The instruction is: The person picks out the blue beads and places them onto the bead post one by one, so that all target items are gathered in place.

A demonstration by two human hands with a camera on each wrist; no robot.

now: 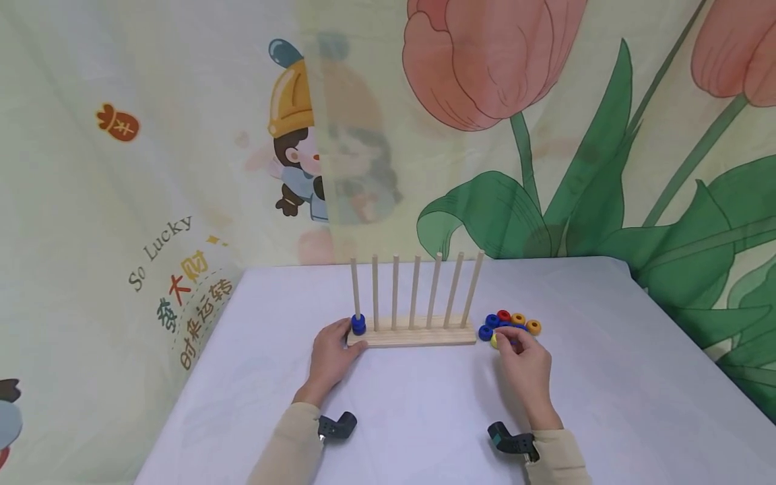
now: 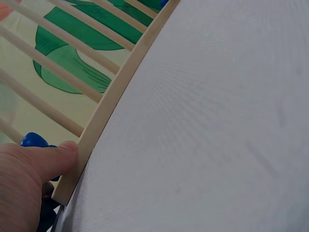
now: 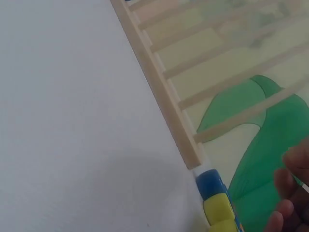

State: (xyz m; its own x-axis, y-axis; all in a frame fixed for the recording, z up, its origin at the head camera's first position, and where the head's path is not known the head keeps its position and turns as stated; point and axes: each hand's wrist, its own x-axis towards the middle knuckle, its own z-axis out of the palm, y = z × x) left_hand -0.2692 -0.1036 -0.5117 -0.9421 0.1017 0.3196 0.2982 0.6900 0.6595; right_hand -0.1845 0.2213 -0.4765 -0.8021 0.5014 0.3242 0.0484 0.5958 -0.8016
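A wooden stand (image 1: 418, 340) with a row of several upright pegs stands on the table. Blue beads (image 1: 358, 325) are stacked on its leftmost peg. My left hand (image 1: 331, 353) grips the stand's left end; in the left wrist view its thumb (image 2: 60, 157) lies on the front of the base. Just past the stand's right end, a cluster of blue, red, yellow and orange beads includes a red bead (image 1: 504, 315) and an orange bead (image 1: 533, 327). Over them hovers my right hand (image 1: 526, 360), fingers loosely bent, with no bead visible between the fingertips (image 3: 294, 159).
A white cloth (image 1: 418, 404) covers the table. Behind its far edge hangs a printed curtain (image 1: 376, 236) with tulips and a cartoon figure. Black wrist cameras (image 1: 338, 426) are strapped on both forearms.
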